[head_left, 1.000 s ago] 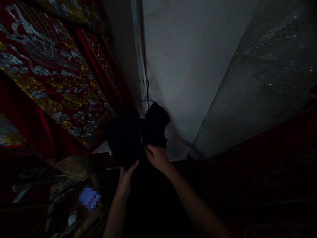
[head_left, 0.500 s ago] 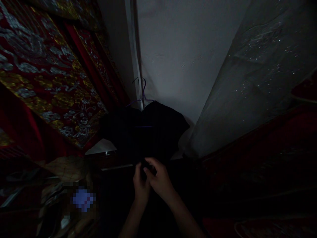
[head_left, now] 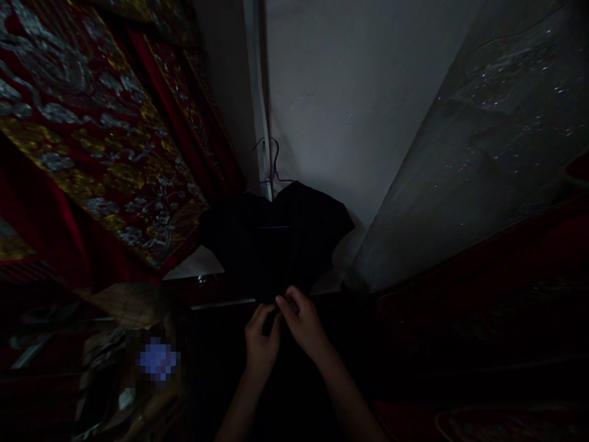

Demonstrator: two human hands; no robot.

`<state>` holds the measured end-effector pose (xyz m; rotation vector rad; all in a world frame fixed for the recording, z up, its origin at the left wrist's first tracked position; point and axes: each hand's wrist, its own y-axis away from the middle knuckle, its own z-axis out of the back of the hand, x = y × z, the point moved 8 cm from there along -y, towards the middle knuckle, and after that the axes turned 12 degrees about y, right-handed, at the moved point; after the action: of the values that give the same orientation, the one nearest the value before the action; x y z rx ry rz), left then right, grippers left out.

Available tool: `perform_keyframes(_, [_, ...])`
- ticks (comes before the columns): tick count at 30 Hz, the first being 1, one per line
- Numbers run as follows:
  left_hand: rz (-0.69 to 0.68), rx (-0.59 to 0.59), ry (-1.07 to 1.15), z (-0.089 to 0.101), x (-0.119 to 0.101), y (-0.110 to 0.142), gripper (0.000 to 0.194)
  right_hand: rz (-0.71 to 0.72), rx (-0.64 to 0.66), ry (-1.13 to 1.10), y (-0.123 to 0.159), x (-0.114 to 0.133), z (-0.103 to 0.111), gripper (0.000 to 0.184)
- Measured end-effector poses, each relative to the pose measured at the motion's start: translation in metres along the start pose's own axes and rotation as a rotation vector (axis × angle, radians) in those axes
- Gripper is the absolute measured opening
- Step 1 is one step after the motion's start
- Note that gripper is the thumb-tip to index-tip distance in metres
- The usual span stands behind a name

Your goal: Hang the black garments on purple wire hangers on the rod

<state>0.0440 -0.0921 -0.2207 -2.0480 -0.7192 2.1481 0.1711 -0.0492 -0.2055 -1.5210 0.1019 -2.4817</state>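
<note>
A black garment hangs on a thin purple hanger in front of a white wall. Both my hands meet at the middle of its front, just below chest height. My left hand has its fingers curled up against the dark cloth. My right hand pinches the cloth beside it, fingertips touching those of the left. What exactly the fingers grip is lost in the dark.
Red garments with gold and silver embroidery hang at the left. A grey sparkly cover hangs at the right, with dark red cloth below it. A white vertical rail runs up the wall. Clutter lies at the lower left.
The garment, bunched in my hands a second ago, now hangs spread out. Both hands have come together at its front and risen slightly.
</note>
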Motion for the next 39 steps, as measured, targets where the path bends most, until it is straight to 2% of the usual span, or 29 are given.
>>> perform_keyframes(5, [0.004,-0.005,-0.007,0.004,-0.003,-0.004,0.007,0.058,0.112,0.118,-0.007,0.015,0.008,0.031])
perform_keyframes(7, [0.01,-0.015,-0.008,0.006,-0.005,-0.006,0.006,0.046,0.117,0.081,-0.008,0.015,0.01,0.033])
perform_keyframes(9, [0.009,-0.009,-0.005,0.006,-0.007,-0.006,0.006,-0.031,0.121,-0.062,-0.007,0.008,0.007,0.031])
perform_keyframes(12, [-0.009,0.008,-0.013,0.005,-0.009,-0.007,0.007,-0.241,0.174,-0.358,-0.005,-0.01,-0.007,0.027])
perform_keyframes(15, [-0.03,0.017,-0.042,0.006,-0.009,-0.009,0.009,-0.344,0.194,-0.546,-0.016,-0.01,-0.011,0.026])
perform_keyframes(18, [-0.028,0.034,-0.091,0.005,-0.002,-0.014,0.009,-0.316,0.116,-0.671,-0.054,0.013,0.01,0.023])
perform_keyframes(23, [0.024,0.088,-0.138,-0.001,0.025,-0.025,0.012,-0.243,0.008,-0.866,-0.126,0.076,0.054,0.014])
perform_keyframes(25, [0.055,0.089,-0.149,0.0,0.033,-0.032,0.012,-0.166,-0.032,-0.887,-0.135,0.097,0.061,0.013])
perform_keyframes(27, [0.104,0.098,-0.155,0.001,0.034,-0.042,0.008,-0.088,-0.063,-0.862,-0.132,0.109,0.061,0.015])
perform_keyframes(29, [0.123,0.112,-0.136,0.001,0.02,-0.058,0.007,-0.041,-0.09,-0.82,-0.122,0.112,0.058,0.017])
perform_keyframes(31, [0.031,0.104,-0.103,0.0,-0.017,-0.081,0.023,-0.015,-0.124,-0.777,-0.112,0.11,0.058,0.018])
perform_keyframes(35, [-0.411,0.073,-0.17,-0.007,-0.124,-0.13,0.036,0.061,-0.154,-0.664,-0.105,0.117,0.07,0.019])
perform_keyframes(37, [-0.537,0.122,-0.24,-0.017,-0.159,-0.149,0.027,0.11,-0.17,-0.591,-0.106,0.124,0.078,0.019])
perform_keyframes(39, [-0.6,0.178,-0.304,-0.026,-0.177,-0.161,0.014,0.143,-0.209,-0.527,-0.108,0.126,0.083,0.018])
